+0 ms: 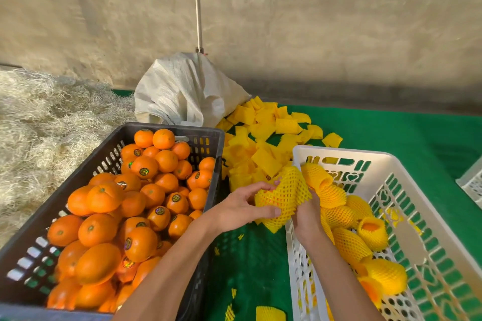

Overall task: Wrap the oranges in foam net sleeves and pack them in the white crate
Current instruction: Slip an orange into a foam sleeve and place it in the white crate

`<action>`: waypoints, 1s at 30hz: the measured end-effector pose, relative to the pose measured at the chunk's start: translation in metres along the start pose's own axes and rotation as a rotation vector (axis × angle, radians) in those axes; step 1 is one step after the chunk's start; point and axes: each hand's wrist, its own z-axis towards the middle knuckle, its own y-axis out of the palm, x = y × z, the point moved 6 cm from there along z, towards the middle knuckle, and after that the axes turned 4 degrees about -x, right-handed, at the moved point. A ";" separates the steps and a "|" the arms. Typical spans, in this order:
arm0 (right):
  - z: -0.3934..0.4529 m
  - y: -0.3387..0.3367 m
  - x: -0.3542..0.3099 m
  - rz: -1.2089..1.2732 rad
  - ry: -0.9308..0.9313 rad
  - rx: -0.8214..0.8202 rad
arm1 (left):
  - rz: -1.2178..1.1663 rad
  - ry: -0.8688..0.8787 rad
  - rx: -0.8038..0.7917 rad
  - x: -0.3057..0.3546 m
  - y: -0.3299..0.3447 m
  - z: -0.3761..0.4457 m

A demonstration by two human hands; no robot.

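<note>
Two hands work between two crates on a green surface. At far left, a heap of pale straw-like fibre lies against the concrete wall. Next to it, a dark crate holds a pile of bare oranges, many carrying round stickers. Behind the dark crate stands a white woven sack, with a cord running up the wall above it.

Right of the sack, a loose heap of flat yellow foam net sleeves spreads across the green surface, reaching the gap between the crates. In that gap, the left hand grips the left side of a stretched foam net sleeve, fingers curled over its upper edge and thumb pressed against its lower part. The right hand holds the right side of the same sleeve, fingers curled into the mesh. Whether an orange sits inside this sleeve cannot be determined.

At right, the white crate contains several wrapped oranges lying along its left side. A single flat sleeve lies on the green surface at the bottom edge.
</note>
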 end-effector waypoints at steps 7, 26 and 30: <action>-0.008 0.006 -0.014 -0.189 -0.206 -0.117 | -0.342 -0.013 -0.033 -0.005 -0.002 0.000; -0.014 0.005 -0.020 -0.314 -0.333 -0.134 | -0.566 -0.123 0.157 -0.011 -0.015 0.008; -0.023 0.016 -0.021 -0.392 -0.383 -0.252 | -0.563 -0.187 0.344 -0.020 -0.031 0.005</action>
